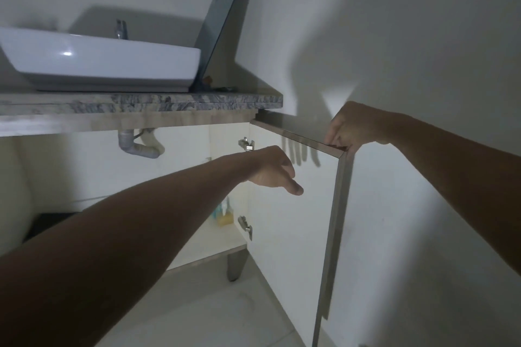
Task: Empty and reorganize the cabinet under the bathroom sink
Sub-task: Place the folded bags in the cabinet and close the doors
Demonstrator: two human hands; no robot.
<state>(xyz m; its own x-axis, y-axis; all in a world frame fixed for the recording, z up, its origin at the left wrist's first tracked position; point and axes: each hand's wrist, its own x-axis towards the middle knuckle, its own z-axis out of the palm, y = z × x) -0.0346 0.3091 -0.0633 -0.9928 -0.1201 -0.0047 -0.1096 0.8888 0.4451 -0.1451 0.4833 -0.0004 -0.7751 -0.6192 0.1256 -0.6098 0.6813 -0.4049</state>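
Note:
The cabinet door under the sink stands swung open to the right, its white inner face toward me. My right hand grips the door's top outer corner, fingers curled over the edge. My left hand reaches forward in front of the door's inner face, fingers relaxed and holding nothing. Inside the cabinet a few bottles, blue and yellow, stand on the shelf near the hinge side. The rest of the cabinet interior is hidden behind my left arm.
A white basin with a tap sits on the stone counter. A grey drain pipe hangs below. A mirror leans on the wall. A cabinet leg stands on the tiled floor.

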